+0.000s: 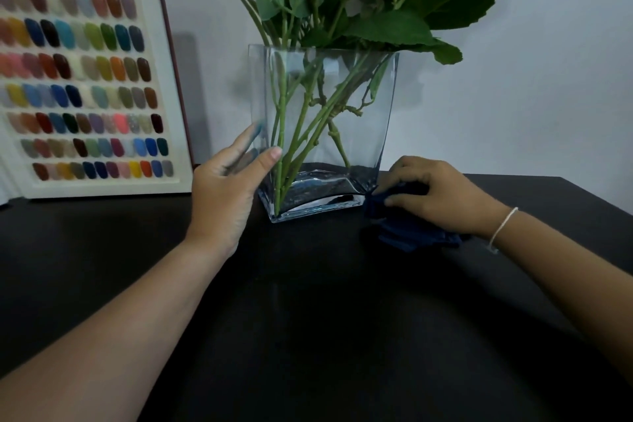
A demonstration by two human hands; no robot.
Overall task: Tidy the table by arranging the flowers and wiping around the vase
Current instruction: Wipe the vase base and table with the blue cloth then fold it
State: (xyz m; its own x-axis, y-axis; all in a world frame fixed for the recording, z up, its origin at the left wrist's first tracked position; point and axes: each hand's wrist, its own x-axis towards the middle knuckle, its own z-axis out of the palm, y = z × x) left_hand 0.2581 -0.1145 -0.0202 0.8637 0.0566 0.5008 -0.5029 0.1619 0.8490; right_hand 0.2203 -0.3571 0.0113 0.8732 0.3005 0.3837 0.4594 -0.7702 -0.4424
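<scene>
A clear rectangular glass vase [373, 120] stands on the black table [308, 319] against the wall. Green flower stems [301, 120] lean inside it, and leaves [387, 27] spread above its rim; pink blooms are cut off at the top edge. My left hand [226, 195] grips the vase's lower left corner, thumb on the front face and fingers around the side. My right hand [435, 195] presses a dark blue cloth [407, 233] onto the table, right beside the vase's lower right corner.
A framed board of coloured nail swatches [85, 79] leans against the wall at the left, close to the vase. The table's right edge [596, 195] runs diagonally behind my right wrist, which wears a white string bracelet.
</scene>
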